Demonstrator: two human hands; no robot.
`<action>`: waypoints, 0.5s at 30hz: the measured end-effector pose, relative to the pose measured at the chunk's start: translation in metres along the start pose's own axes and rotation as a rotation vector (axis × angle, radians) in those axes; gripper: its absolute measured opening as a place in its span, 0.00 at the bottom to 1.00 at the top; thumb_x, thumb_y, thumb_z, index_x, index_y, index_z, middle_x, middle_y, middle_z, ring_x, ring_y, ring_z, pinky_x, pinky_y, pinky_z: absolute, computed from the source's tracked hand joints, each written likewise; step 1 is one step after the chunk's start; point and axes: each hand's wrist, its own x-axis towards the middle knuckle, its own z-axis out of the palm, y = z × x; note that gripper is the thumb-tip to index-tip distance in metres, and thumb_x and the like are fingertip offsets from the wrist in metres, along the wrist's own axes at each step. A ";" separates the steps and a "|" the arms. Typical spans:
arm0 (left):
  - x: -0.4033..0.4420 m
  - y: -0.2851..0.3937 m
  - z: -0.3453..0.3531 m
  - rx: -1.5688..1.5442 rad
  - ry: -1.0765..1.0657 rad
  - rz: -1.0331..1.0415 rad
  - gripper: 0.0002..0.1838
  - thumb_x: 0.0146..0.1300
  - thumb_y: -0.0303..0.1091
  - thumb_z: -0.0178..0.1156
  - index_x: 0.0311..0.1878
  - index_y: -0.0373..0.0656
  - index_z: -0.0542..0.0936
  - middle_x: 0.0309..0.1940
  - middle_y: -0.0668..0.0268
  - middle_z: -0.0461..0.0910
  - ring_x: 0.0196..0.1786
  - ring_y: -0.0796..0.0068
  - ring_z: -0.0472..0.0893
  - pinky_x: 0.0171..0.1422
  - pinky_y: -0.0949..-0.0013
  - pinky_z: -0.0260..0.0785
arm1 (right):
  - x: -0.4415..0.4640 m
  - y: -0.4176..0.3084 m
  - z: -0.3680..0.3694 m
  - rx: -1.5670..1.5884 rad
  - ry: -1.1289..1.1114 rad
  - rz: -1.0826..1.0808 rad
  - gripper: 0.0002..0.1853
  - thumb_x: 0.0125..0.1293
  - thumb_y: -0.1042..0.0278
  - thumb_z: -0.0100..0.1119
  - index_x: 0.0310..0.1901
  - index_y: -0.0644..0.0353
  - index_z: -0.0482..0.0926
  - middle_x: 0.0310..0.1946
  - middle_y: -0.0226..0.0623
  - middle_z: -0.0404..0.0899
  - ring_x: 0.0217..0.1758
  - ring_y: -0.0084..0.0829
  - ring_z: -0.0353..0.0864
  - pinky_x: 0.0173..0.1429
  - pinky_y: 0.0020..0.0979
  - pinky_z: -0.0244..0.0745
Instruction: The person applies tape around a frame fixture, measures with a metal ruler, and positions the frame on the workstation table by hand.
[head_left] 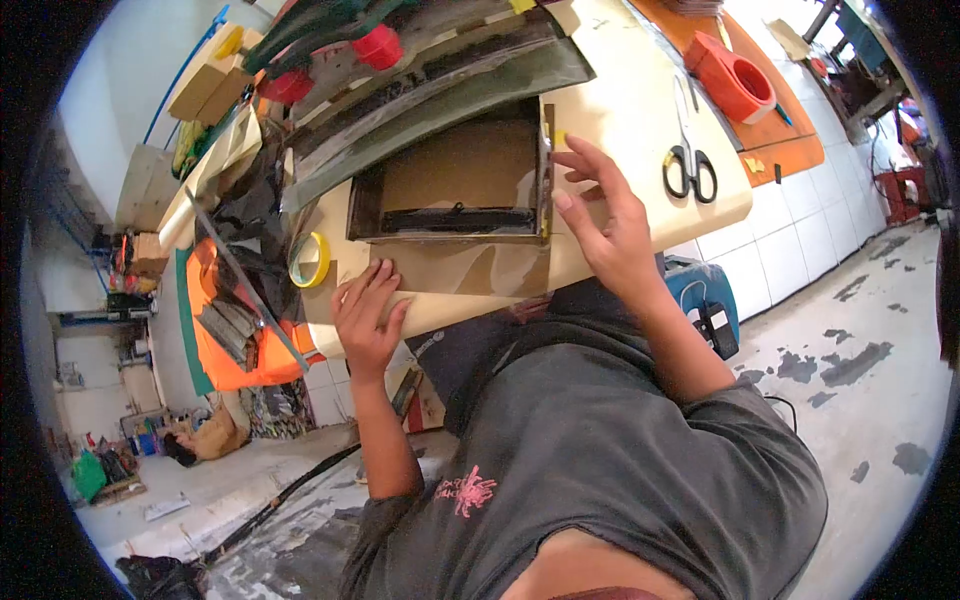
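Note:
A shallow rectangular box (440,170) with dark sides and a brown inside lies on the cream-topped table. A clear plastic sheet (490,268) spreads out around its near side. My left hand (370,315) rests with its fingers laid flat on the sheet, just below the box's near left corner. Beside the box's right side is my right hand (605,220), thumb and fingers apart. A small yellow piece (560,139), perhaps tape, shows by its fingertips; whether they touch it I cannot tell. To the left of the box stands a roll of yellow tape (309,260).
Black-handled scissors (690,175) lie on the right of the table, near a red tape dispenser (732,82) on an orange board. Dark green sheet material (440,120) overhangs the box's far side. Orange cloth (230,355) hangs at the left edge. Another person is in the left background.

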 end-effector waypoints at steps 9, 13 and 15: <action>-0.001 0.010 0.007 -0.078 0.145 -0.199 0.18 0.71 0.40 0.69 0.58 0.42 0.88 0.62 0.59 0.89 0.70 0.58 0.83 0.77 0.53 0.64 | -0.007 -0.010 -0.017 -0.284 -0.171 -0.098 0.49 0.64 0.47 0.78 0.80 0.64 0.65 0.74 0.53 0.75 0.76 0.53 0.73 0.81 0.48 0.65; 0.004 0.016 0.013 -0.100 0.242 -0.374 0.18 0.74 0.41 0.67 0.60 0.41 0.86 0.64 0.57 0.87 0.72 0.53 0.81 0.78 0.48 0.64 | -0.009 -0.013 -0.028 -0.543 -0.261 -0.149 0.51 0.60 0.42 0.79 0.78 0.65 0.68 0.78 0.54 0.70 0.81 0.56 0.66 0.85 0.51 0.59; 0.005 0.012 0.012 -0.042 0.179 -0.328 0.19 0.74 0.40 0.67 0.61 0.41 0.86 0.65 0.56 0.86 0.73 0.54 0.80 0.79 0.47 0.63 | -0.012 -0.008 -0.030 -0.604 -0.300 -0.162 0.49 0.62 0.41 0.77 0.77 0.65 0.70 0.79 0.53 0.69 0.83 0.56 0.65 0.86 0.51 0.58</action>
